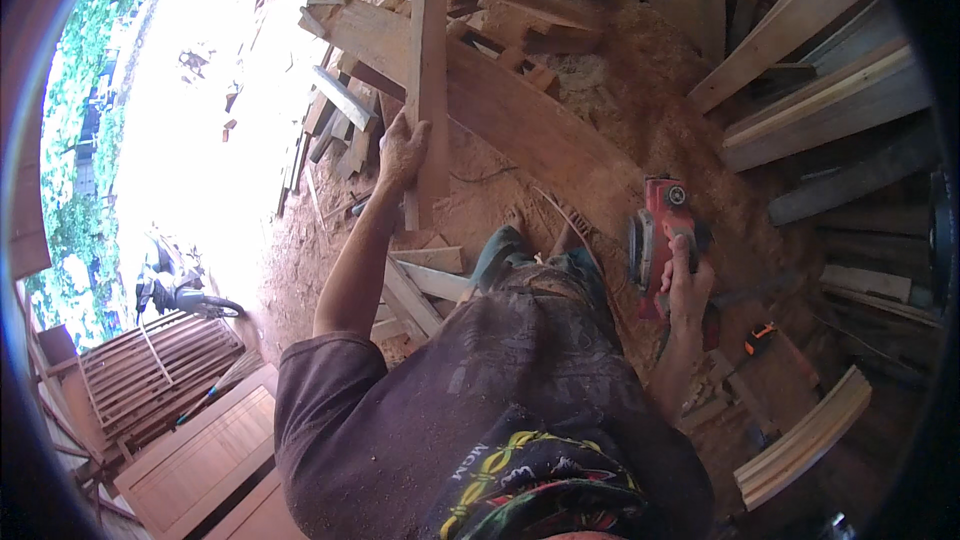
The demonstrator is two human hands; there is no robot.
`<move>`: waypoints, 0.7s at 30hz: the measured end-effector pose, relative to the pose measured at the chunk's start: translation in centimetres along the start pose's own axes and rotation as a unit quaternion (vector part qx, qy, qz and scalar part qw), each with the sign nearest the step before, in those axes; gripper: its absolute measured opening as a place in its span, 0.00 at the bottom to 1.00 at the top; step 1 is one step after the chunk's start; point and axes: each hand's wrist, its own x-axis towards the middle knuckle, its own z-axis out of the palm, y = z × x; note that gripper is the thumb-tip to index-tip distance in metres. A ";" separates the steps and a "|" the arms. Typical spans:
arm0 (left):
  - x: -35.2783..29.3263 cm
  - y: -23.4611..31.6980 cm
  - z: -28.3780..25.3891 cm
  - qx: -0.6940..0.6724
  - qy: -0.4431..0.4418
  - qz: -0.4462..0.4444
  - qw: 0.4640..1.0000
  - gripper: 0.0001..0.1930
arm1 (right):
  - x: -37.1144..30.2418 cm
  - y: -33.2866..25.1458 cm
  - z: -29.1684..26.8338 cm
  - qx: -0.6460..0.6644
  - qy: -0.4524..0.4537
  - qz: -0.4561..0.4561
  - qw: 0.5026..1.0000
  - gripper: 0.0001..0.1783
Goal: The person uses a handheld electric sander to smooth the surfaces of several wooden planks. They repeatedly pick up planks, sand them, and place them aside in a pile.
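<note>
The left hand (403,148) holds a long wood stick (429,50). The fingers are bent around its side, with no gap that I can see. Most of the stick goes up past these fingers, and a short piece of it hangs below them. The stick crosses over a wide board (535,120), which slants down and away to the right of the left fingers.

The right hand (688,285) holds a red power tool (655,215). Its fingers are curled around the handle, and the red body is just above and to the left of them. The tool is near the low end of the wide board, but I cannot tell if they touch.

Below the right fingers, a bit to the right, is an orange and black tape measure (760,339). Farther down that way is a bunch of wood strips (805,437). Big planks (825,105) lean up and to the right of the right fingers. Two bare feet (515,218) are between the two hands. Far to the left of the left fingers is a motorbike (180,290).
</note>
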 end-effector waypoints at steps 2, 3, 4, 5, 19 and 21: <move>0.3 1.6 0.0 0.067 -0.030 -0.008 0.997 0.28 | 0.3 0.0 0.0 -0.001 0.009 0.013 1.000 0.31; 0.4 2.9 0.1 0.070 -0.040 -0.010 0.997 0.28 | 0.2 0.0 -0.1 0.004 0.014 0.019 1.000 0.31; 0.3 3.6 -0.2 0.078 -0.047 -0.015 0.996 0.29 | 0.1 0.1 -0.1 0.012 0.014 0.025 1.000 0.31; 0.8 3.6 -0.3 0.095 -0.059 -0.040 0.993 0.29 | 0.3 0.7 -0.4 0.008 0.012 0.026 1.000 0.30; 14.9 8.2 3.5 0.254 -0.095 -0.110 0.956 0.34 | 2.0 4.9 -0.2 -0.016 0.033 -0.015 0.999 0.20; 15.6 7.3 2.1 0.225 -0.097 -0.121 0.962 0.34 | 2.0 4.8 0.0 -0.015 0.038 -0.010 0.999 0.19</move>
